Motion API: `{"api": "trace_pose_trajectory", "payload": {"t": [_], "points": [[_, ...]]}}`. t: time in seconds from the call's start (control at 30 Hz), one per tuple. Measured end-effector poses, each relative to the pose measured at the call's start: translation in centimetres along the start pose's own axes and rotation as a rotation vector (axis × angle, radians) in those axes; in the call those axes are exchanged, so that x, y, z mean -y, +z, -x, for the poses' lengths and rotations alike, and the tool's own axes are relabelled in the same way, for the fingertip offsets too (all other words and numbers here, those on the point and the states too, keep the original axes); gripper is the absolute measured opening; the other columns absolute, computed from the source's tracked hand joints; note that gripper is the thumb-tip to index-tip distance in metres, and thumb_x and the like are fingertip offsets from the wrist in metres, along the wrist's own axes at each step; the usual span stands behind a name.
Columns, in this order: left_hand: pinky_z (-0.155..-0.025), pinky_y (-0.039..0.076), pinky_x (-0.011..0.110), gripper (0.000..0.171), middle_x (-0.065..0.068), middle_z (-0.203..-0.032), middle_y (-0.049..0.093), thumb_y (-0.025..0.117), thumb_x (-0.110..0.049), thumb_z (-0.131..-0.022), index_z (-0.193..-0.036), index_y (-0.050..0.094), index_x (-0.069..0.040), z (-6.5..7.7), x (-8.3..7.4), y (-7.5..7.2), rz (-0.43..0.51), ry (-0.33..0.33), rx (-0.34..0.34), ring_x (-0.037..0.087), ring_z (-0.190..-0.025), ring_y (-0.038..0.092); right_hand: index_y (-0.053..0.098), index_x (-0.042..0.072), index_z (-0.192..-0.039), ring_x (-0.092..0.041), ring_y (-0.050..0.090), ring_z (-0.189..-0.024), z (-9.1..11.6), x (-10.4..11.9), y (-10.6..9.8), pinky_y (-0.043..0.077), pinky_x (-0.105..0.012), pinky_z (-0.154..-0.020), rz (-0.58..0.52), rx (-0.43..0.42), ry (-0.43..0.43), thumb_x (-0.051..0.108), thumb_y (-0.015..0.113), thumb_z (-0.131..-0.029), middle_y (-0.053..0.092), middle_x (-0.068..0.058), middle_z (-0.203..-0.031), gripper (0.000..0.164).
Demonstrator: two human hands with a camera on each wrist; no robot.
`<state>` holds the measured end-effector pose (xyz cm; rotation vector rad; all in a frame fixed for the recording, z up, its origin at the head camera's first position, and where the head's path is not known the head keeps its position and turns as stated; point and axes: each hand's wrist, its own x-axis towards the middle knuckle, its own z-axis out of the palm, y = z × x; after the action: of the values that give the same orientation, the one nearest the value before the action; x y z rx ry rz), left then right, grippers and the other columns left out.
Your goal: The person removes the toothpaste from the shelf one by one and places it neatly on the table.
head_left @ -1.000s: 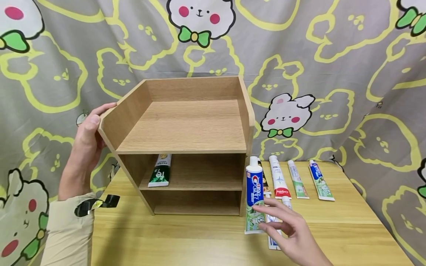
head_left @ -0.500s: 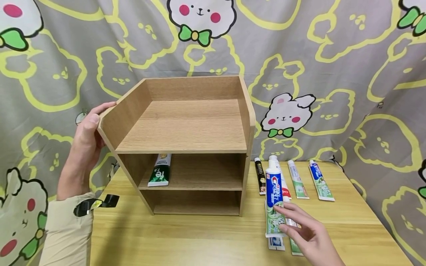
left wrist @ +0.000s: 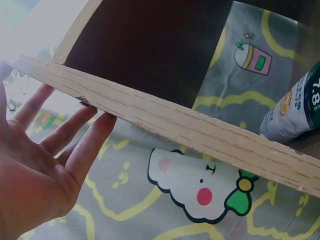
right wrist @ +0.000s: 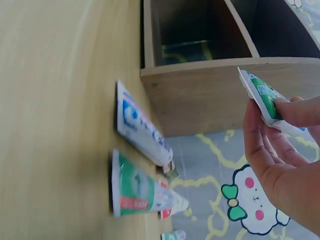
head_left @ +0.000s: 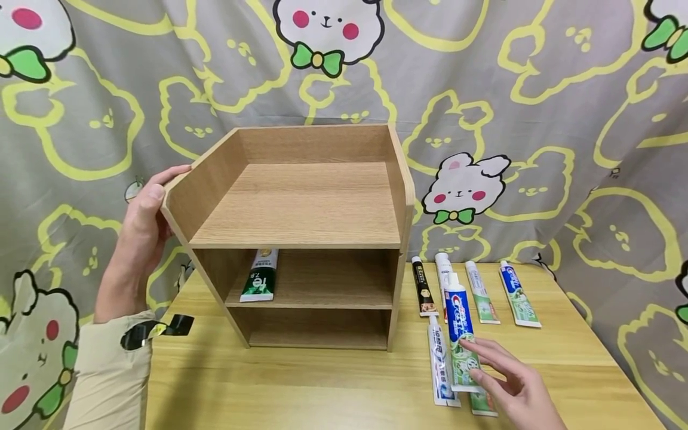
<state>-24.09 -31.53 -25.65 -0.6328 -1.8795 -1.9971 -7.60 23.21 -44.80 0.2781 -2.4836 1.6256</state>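
My right hand (head_left: 513,379) pinches the lower end of a blue-and-green Crest toothpaste tube (head_left: 461,319) between thumb and fingers. Cap up, the tube is above the toothpaste tubes on the table, covering part of a green-and-white tube (head_left: 482,403). In the right wrist view, the flat crimped end of the held tube (right wrist: 265,97) shows. My left hand (head_left: 142,218) rests on the left side panel of a wooden shelf (head_left: 301,203); its fairly straight fingers touch the panel's outer side in the left wrist view. A dark green toothpaste tube (head_left: 260,278) lies on the middle shelf, at the left.
Right of the shelf, a black tube (head_left: 423,286), a white tube (head_left: 443,263) partly hidden, a green-and-white tube (head_left: 482,292) and another Crest tube (head_left: 518,295) lie in a row. A white-and-blue tube (head_left: 439,364) lies nearer. A patterned curtain (head_left: 537,89) hangs behind.
My right hand has moved right with the Crest tube, from beside the shelf to over the tubes on the table. The white-and-blue tube has come into fuller view. My left hand stays put.
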Motion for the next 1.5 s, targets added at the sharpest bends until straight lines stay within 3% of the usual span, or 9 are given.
{"api": "trace_pose_trajectory", "payload": {"t": [0.17,0.3,0.57,0.9,1.03,1.27,1.5], "points": [[-0.068,0.054,0.032,0.057,0.017,-0.133,0.050,0.059,-0.039,-0.098,-0.147,0.056,-0.011,0.0,0.0,-0.1,0.009,0.002,0.008,0.029,-0.101,0.055,0.067,0.004,-0.134,0.009,0.055,-0.119,-0.1,-1.1,-0.6,0.055,-0.020,-0.086,0.011,0.010,-0.024,0.002,0.070,-0.096,0.066,0.008,-0.130,0.039],[-0.068,0.055,0.032,0.057,0.017,-0.132,0.050,0.060,-0.038,-0.096,-0.146,0.057,-0.011,0.0,0.1,-0.2,0.015,-0.011,-0.007,0.029,-0.100,0.056,0.067,0.006,-0.135,0.009,0.057,-0.117,0.1,-1.9,-1.2,0.054,-0.019,-0.086,0.019,0.014,0.035,0.007,0.070,-0.097,0.066,0.012,-0.130,0.038],[-0.070,0.055,0.031,0.056,0.015,-0.134,0.050,0.058,-0.038,-0.097,-0.147,0.055,-0.011,-0.2,0.1,-0.3,0.005,0.006,0.033,0.028,-0.101,0.056,0.067,0.009,-0.136,0.015,0.052,-0.116,0.5,-3.7,-2.5,0.052,-0.016,-0.085,0.117,-0.014,0.108,0.014,0.071,-0.098,0.064,0.017,-0.132,0.039],[-0.069,0.055,0.031,0.056,0.015,-0.134,0.049,0.058,-0.036,-0.097,-0.147,0.056,-0.011,-0.1,0.0,-0.1,0.002,0.001,0.017,0.029,-0.102,0.055,0.068,0.006,-0.135,0.012,0.056,-0.112,0.8,-5.5,-3.7,0.052,-0.015,-0.082,0.151,-0.005,0.067,0.009,0.070,-0.098,0.063,0.023,-0.129,0.037],[-0.067,0.054,0.031,0.057,0.017,-0.134,0.049,0.060,-0.037,-0.096,-0.147,0.056,-0.010,0.0,0.0,0.1,0.011,-0.007,-0.009,0.029,-0.101,0.055,0.068,0.008,-0.135,0.012,0.056,-0.111,0.8,-6.3,-4.2,0.052,-0.017,-0.083,0.185,0.006,0.123,0.013,0.071,-0.098,0.063,0.022,-0.129,0.037],[-0.066,0.054,0.031,0.058,0.018,-0.132,0.049,0.061,-0.038,-0.096,-0.146,0.057,-0.010,0.0,-0.1,0.2,0.018,-0.007,-0.023,0.029,-0.099,0.056,0.066,0.012,-0.139,0.006,0.061,-0.101,1.1,-7.5,-5.2,0.054,-0.023,-0.082,0.246,0.041,0.303,0.026,0.072,-0.097,0.062,0.015,-0.132,0.044],[-0.067,0.054,0.031,0.058,0.018,-0.132,0.049,0.061,-0.038,-0.096,-0.147,0.056,-0.010,0.0,0.0,0.2,0.021,-0.003,-0.015,0.029,-0.100,0.055,0.066,0.008,-0.138,0.012,0.055,-0.105,1.2,-8.7,-5.9,0.055,-0.021,-0.081,0.228,0.049,0.337,0.024,0.073,-0.097,0.064,0.006,-0.133,0.045]]}}
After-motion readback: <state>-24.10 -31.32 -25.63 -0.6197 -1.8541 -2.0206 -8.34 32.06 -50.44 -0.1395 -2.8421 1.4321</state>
